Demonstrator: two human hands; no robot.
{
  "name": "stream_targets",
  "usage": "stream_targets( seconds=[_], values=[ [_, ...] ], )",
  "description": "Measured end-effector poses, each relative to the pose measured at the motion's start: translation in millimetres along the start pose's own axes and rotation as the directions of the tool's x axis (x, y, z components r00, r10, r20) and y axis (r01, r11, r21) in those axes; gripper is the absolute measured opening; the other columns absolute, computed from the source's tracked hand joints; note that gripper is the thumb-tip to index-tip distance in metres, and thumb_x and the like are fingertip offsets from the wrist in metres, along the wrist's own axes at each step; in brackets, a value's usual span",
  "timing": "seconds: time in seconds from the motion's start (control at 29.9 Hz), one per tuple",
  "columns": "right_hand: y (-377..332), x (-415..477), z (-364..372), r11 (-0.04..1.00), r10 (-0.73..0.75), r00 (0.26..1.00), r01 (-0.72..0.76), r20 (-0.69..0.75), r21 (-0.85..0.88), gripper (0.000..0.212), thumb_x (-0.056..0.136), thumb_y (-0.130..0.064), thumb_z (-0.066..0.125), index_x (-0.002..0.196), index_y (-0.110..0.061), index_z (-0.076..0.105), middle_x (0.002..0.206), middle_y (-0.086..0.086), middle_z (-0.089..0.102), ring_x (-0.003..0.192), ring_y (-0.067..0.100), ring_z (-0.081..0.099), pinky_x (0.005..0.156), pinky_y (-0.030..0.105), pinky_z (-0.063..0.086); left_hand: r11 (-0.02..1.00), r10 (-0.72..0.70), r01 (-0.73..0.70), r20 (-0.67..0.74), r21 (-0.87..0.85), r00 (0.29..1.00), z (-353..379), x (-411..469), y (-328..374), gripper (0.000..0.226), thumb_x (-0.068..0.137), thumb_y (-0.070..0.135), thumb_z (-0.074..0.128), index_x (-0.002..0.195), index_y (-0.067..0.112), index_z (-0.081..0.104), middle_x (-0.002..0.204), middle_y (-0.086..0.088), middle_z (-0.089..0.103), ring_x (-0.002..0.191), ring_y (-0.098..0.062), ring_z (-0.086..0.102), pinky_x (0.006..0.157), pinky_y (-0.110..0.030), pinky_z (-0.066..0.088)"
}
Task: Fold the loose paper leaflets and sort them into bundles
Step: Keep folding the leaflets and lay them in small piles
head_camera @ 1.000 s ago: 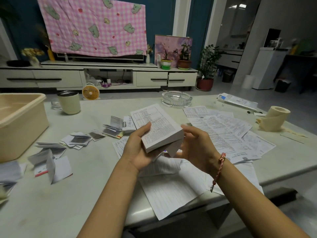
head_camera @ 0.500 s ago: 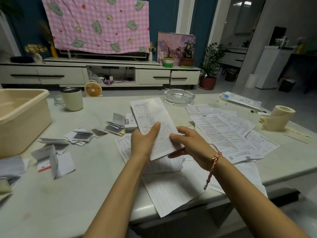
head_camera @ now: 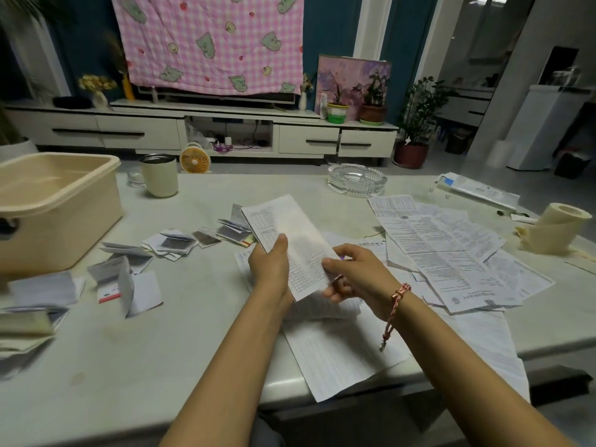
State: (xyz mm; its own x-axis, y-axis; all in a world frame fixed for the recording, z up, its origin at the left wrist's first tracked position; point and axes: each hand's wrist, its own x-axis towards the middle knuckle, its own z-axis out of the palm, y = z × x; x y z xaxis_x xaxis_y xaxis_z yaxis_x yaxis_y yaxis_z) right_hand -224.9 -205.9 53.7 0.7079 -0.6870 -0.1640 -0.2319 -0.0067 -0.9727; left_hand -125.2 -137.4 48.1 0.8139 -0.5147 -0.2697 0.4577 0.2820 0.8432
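Left hand [head_camera: 269,269] and right hand [head_camera: 351,274] pinching opposite sides of the leaflet [head_camera: 290,233] at its near end, above loose sheets [head_camera: 338,359] by the surface's [head_camera: 193,333] near edge, long axis running away, slightly toward the far-left corner.

Matt printed paper leaflet [head_camera: 290,240], smooth pale table [head_camera: 96,366], clear glass ashtray [head_camera: 356,179], plastic tub [head_camera: 64,201].

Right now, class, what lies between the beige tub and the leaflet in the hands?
Several small folded leaflets lie scattered between the tub and the held leaflet, in the head view.
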Motion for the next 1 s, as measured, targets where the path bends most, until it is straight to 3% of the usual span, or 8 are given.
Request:
stream_targets(
  seconds=[0.23, 0.47, 0.57, 0.64, 0.74, 0.84, 0.94, 1.0],
  values=[
    [-5.1, 24.1, 9.3, 0.996, 0.087, 0.996, -0.086, -0.032, 0.017, 0.033, 0.087, 0.012, 0.046, 0.116, -0.002, 0.052, 0.059, 0.01, 0.048, 0.032, 0.01, 0.048, 0.033, 0.018, 0.037, 0.986, -0.169, 0.168, -0.077, -0.017, 0.983, -9.5, 7.0, -4.6, 0.037, 0.097, -0.001, 0.034, 0.131, 0.003, 0.046, 0.126, -0.019, 0.057, 0.111, -0.035, 0.057, 0.08, -0.044, 0.045],
    [-21.3, 53.6, -5.1, 0.985, 0.004, 0.996, 0.011, -0.088, 0.175, 0.034, 0.091, 0.008, 0.044, 0.122, -0.004, 0.051, 0.075, 0.01, 0.05, 0.051, 0.015, 0.043, 0.037, 0.017, 0.034, 0.98, -0.192, 0.197, -0.093, 0.037, 0.977, -16.7, 24.6, -7.0, 0.021, 0.098, 0.014, 0.034, 0.102, 0.005, 0.053, 0.078, -0.008, 0.06, 0.062, -0.019, 0.059, 0.048, -0.025, 0.051],
    [-22.8, 70.0, -9.6, 0.951, -0.009, 0.986, 0.06, -0.165, 0.304, 0.035, 0.093, 0.004, 0.045, 0.126, -0.008, 0.049, 0.081, 0.005, 0.05, 0.054, 0.012, 0.042, 0.036, 0.015, 0.034, 0.982, -0.133, 0.144, -0.1, 0.119, 0.986, -17.0, 27.7, -6.6, 0.022, 0.095, 0.009, 0.036, 0.079, 0.007, 0.051, 0.075, -0.007, 0.058, 0.063, -0.021, 0.057, 0.055, -0.029, 0.048],
    [-21.5, 87.4, -10.8, 0.932, 0.006, 0.968, 0.087, -0.252, 0.353, 0.036, 0.094, 0.002, 0.044, 0.128, -0.01, 0.045, 0.083, 0.005, 0.05, 0.053, 0.011, 0.041, 0.035, 0.013, 0.034, 0.958, 0.052, -0.019, -0.109, 0.286, 0.993, -16.7, 40.9, -9.4, 0.022, 0.092, 0.008, 0.041, 0.074, 0.013, 0.054, 0.078, -0.008, 0.061, 0.071, -0.028, 0.059, 0.06, -0.031, 0.045],
    [-13.3, 119.5, -10.9, 0.917, 0.062, 0.936, 0.083, -0.346, 0.39, 0.039, 0.095, 0.003, 0.041, 0.133, -0.008, 0.039, 0.081, 0.007, 0.047, 0.054, 0.012, 0.041, 0.034, 0.011, 0.037, 0.738, 0.304, -0.259, 0.036, 0.623, 0.952, -14.7, 52.1, -17.3, 0.022, 0.093, 0.012, 0.042, 0.098, 0.016, 0.063, 0.105, -0.006, 0.065, 0.098, -0.026, 0.058, 0.076, -0.025, 0.04],
    [-6.5, 150.8, -10.0, 0.946, 0.11, 0.917, 0.021, -0.384, 0.323, 0.043, 0.094, 0.004, 0.041, 0.136, -0.004, 0.036, 0.08, 0.01, 0.046, 0.056, 0.014, 0.046, 0.035, 0.013, 0.041, 0.455, 0.358, -0.377, 0.222, 0.806, 0.907, -14.7, 58.9, -29.3, 0.032, 0.095, 0.015, 0.04, 0.122, 0.018, 0.057, 0.126, -0.005, 0.056, 0.117, -0.023, 0.05, 0.096, -0.031, 0.04],
    [-8.8, 175.9, -4.7, 0.934, 0.174, 0.917, -0.037, -0.36, 0.356, 0.045, 0.094, 0.007, 0.037, 0.137, -0.006, 0.035, 0.078, 0.009, 0.045, 0.051, 0.017, 0.05, 0.033, 0.015, 0.044, 0.08, 0.209, -0.376, 0.354, 0.923, 0.912, -14.5, 61.0, -41.0, 0.044, 0.099, 0.022, 0.033, 0.142, 0.017, 0.034, 0.153, -0.007, 0.027, 0.143, -0.025, 0.016, 0.116, -0.041, 0.013],
    [-11.8, 187.6, -1.6, 0.931, 0.199, 0.922, -0.072, -0.332, 0.359, 0.04, 0.094, 0.007, 0.038, 0.132, -0.006, 0.039, 0.076, 0.01, 0.047, 0.037, 0.018, 0.056, 0.034, 0.017, 0.046, -0.065, 0.097, -0.342, 0.348, 0.937, 0.933, -11.8, 57.8, -47.5, 0.049, 0.101, 0.031, 0.026, 0.148, 0.02, 0.018, 0.159, -0.006, 0.002, 0.145, -0.025, -0.006, 0.115, -0.047, -0.004]
  ],
)
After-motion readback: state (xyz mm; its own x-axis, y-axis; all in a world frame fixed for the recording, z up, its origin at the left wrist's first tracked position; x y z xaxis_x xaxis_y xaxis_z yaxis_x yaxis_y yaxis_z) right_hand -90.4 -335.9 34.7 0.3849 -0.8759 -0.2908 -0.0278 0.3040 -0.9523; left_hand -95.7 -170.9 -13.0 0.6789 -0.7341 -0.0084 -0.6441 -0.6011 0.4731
